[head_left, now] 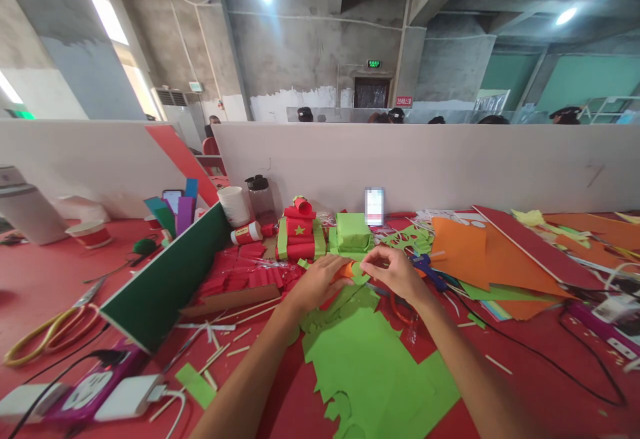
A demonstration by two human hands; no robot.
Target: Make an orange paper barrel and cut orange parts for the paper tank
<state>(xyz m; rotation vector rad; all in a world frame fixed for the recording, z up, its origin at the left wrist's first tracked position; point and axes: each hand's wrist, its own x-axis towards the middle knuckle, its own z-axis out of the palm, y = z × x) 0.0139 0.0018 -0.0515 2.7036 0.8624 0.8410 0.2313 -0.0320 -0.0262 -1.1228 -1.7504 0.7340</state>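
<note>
My left hand (pixel 324 280) is closed on a small orange paper piece (pixel 348 269), partly hidden by the fingers. Thumb and forefinger of my right hand (pixel 393 271) pinch the edge of a small light-green paper piece (pixel 358 270), which lies against the orange one. Below both hands spreads a large green paper sheet (pixel 373 359) with ragged cut edges. Orange-handled scissors (pixel 404 312) lie partly under my right wrist. Just beyond the hands stand a green paper-covered block (pixel 351 231) and a red paper model with a yellow star (pixel 300 231).
A blue glue gun (pixel 429 267) and orange sheets (pixel 460 249) lie at right. Red paper strips (pixel 235 272) and a dark green board (pixel 167 279) are at left, near yellow-handled scissors (pixel 50 339) and a purple power strip (pixel 95 385). A phone (pixel 374 205) leans against the white partition (pixel 425 165).
</note>
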